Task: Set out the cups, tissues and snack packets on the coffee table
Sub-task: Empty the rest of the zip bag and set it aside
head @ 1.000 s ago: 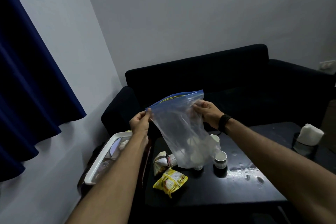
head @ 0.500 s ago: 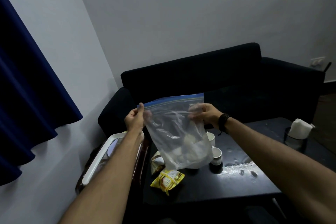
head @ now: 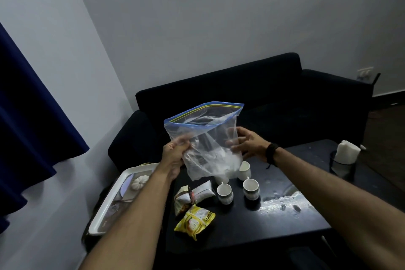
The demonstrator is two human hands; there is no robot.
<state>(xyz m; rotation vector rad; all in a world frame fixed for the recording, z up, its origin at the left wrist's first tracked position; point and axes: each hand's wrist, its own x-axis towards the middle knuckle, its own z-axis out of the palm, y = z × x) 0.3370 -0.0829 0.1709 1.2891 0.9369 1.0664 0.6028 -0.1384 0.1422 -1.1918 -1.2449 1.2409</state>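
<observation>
Both hands up over the table (head: 285,221), and the zip bag (head: 206,138) hangs between them, mouth gaping. Left hand (head: 175,155) is pinched on the bag's side; right hand (head: 247,144) is spread against the other side, fingers loose, more steadying than gripping. Something white sits low in the bag, looks like tissues. 3 cups (head: 224,193) and the snack packets (head: 195,221) are already down. Emptying step, I'd say: next, one hand goes in while the other holds the mouth open
</observation>
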